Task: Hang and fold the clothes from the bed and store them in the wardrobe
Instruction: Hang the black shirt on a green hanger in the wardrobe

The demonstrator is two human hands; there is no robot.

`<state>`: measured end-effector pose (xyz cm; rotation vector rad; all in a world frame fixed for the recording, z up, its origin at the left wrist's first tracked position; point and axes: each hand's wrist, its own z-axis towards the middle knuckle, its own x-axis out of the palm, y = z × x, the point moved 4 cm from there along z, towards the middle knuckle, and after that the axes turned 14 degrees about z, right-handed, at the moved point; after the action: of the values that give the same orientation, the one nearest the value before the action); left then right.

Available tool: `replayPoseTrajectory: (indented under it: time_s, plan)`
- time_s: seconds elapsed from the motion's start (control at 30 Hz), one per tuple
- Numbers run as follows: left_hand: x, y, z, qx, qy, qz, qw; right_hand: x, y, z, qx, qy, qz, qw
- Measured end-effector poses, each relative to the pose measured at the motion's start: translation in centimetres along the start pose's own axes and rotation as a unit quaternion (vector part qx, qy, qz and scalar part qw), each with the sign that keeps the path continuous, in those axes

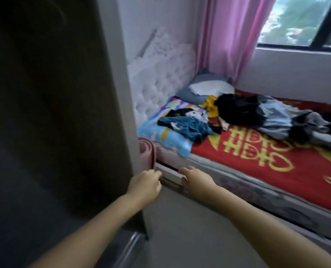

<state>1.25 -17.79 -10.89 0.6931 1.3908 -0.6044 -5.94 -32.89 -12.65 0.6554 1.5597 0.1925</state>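
A: Where are the clothes?

B: Loose on the bed [247, 163], on the red cover. A dark and pale heap [267, 117] lies at about two o'clock from the hands; a blue garment [185, 126] sits at twelve o'clock, on a bright pillow at the bed's near corner.

A: And the hands?

B: Both are down at a white bar [170, 174] at the bed's edge. The left hand [145, 183] curls round its left end; the right hand [196, 179] lies over the right end, though blur hides whether those fingers wrap it.

A: What could go wrong?

B: I judge the bar sits tight between the wardrobe panel [64, 113] at nine o'clock and the rolled pink mat [147, 153]. A hard pull could pinch fingers there, or topple the mat. And the blue garment overhangs the corner, so jolting the bed might slide it to the floor.
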Motion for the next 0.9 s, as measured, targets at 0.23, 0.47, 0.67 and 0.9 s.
replayPoseTrajectory:
  time_s: [0.23, 0.47, 0.67, 0.9]
  plan:
    - [4.2, -12.8, 8.8, 0.059, 0.059, -0.088, 0.993, -3.9, -17.1, -4.3, 0.137, 0.028, 0.002, 0.990]
    - [7.9, -16.0, 17.2, 0.059, 0.105, -0.102, 0.987, -5.0, -23.3, 0.9, 0.161, 0.033, 0.006, 0.986]
    - [11.2, -12.1, 27.7, 0.020, 0.151, -0.162, 0.975, -6.3, -26.1, 12.0, 0.186, 0.046, 0.037, 0.981]
    - [12.5, -7.0, 41.2, -0.036, 0.157, -0.223, 0.961, -8.2, -26.3, 27.0, 0.188, 0.047, 0.091, 0.977]
